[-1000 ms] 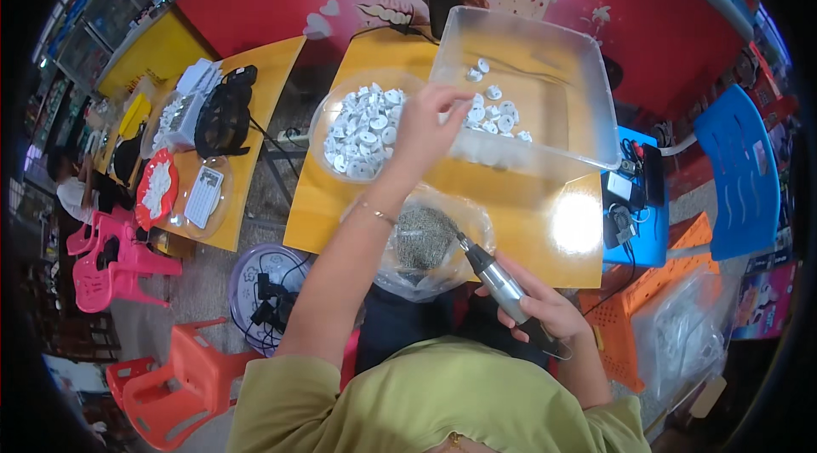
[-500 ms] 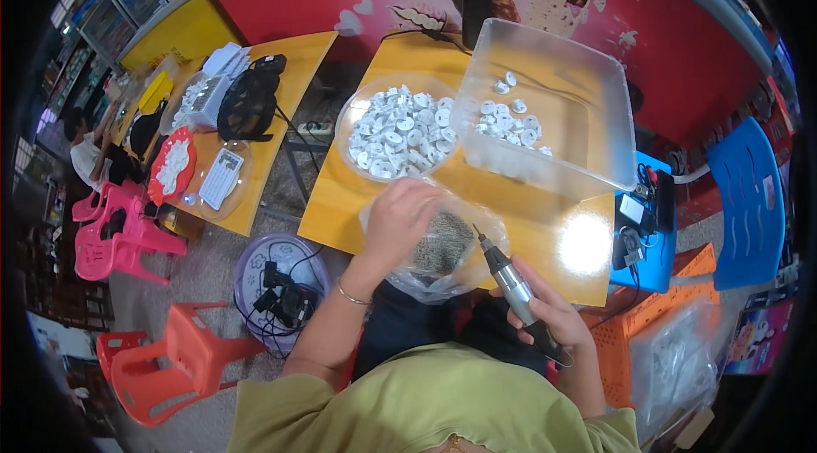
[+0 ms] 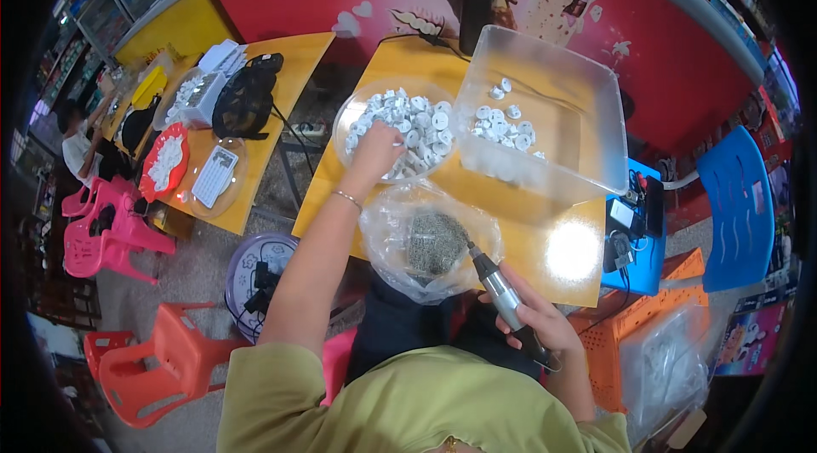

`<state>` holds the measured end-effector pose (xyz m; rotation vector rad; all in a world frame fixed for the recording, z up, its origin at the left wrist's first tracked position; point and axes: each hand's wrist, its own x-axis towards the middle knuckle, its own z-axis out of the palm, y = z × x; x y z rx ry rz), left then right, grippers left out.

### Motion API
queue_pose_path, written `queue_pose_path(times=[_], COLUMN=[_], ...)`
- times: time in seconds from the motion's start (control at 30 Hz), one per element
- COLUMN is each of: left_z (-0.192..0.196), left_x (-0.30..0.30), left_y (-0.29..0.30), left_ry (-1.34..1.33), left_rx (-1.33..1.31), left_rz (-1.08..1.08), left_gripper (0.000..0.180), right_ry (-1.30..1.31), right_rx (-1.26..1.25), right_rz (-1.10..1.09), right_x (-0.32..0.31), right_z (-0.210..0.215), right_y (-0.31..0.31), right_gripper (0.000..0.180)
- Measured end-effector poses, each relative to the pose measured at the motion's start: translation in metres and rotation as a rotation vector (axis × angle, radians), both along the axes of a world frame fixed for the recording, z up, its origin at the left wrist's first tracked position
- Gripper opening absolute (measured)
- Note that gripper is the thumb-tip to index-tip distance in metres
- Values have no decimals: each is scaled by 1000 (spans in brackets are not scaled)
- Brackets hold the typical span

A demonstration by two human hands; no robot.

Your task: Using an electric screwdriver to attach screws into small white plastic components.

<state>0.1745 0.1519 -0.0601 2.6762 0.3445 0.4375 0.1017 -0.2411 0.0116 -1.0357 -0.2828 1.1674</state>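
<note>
Holds powered screwdriver (image 3: 504,298) in right hand (image 3: 546,325) with fingers closed around it. Has left hand (image 3: 379,146) at white plastic pieces (image 3: 419,123), heaped in round clear tray (image 3: 339,123) on yellow worktop (image 3: 534,236); cannot tell left fingers' spread or hold. Judged light, stiff, probably slightly slippery; best pinched by disc rim.

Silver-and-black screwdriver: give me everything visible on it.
The screwdriver has a cylindrical body: shiny, metal-looking silver middle, black collar in front, dark rear end with a thin loop. The right hand grips it at a slant, narrow bit pointing up and left. The tip shows against the clear bag of small grey pieces; contact can't be told.
</note>
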Motion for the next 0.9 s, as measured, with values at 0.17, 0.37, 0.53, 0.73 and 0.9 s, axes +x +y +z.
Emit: queue_pose_path(times=[0.17, 0.37, 0.53, 0.73, 0.9], left_z=[-1, 26, 66, 51, 47], left_x=[5, -23, -69, -108, -106], left_y=[1, -9, -63, -94, -101], left_ry=[12, -327, -254, 121, 60], left_rx=[28, -579, -1703, -1277, -690], left_rz=[-45, -45, -157, -167, -303], left_gripper=[17, 17, 22, 28, 38], right_ry=[-16, 35, 92, 138, 138], right_rx=[-15, -147, -75, 1, 4], right_rz=[90, 168, 99, 84, 91], right_x=[3, 10, 15, 21, 21], right_z=[-9, -22, -11, -9, -8], right_y=[14, 31, 24, 23, 21], right_gripper=[77, 67, 75, 88, 90])
